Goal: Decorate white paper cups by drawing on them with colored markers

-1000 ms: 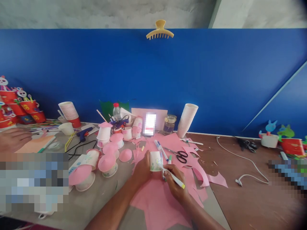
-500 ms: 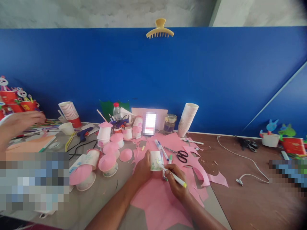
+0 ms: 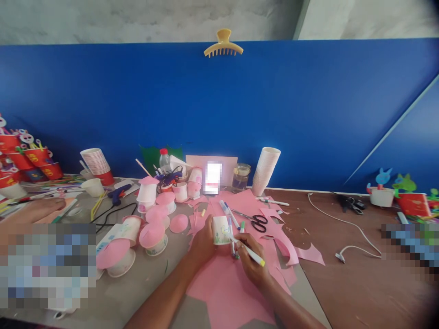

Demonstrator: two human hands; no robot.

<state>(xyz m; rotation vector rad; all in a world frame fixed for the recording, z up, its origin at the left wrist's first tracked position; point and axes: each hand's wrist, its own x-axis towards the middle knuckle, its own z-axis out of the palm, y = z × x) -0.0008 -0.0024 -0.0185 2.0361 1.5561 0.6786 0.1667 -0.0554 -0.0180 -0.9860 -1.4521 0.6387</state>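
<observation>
A white paper cup (image 3: pixel 220 230) with green grass and a yellow and blue drawing on it is held from its left side by my left hand (image 3: pixel 205 240). My right hand (image 3: pixel 252 258) is closed around a white marker (image 3: pixel 255 257) with a yellow end, its tip at the right side of the cup. Beneath both hands lie sheets of pink paper (image 3: pixel 233 290). Several markers (image 3: pixel 230 214) rest just behind the cup, and black-handled scissors (image 3: pixel 259 223) lie to their right.
Left of my hands stand several cups with pink paper cones (image 3: pixel 152 234). Behind them are a glue gun (image 3: pixel 118 194), a jar (image 3: pixel 241 177) and a tall cup stack (image 3: pixel 266 171). Another person's hand (image 3: pixel 44 209) is at the left. A white cable (image 3: pixel 360 228) lies right.
The other person's hand at the left has moved down towards the papers. The view has shifted slightly. My hands keep hold of the cup and the marker, with little movement.
</observation>
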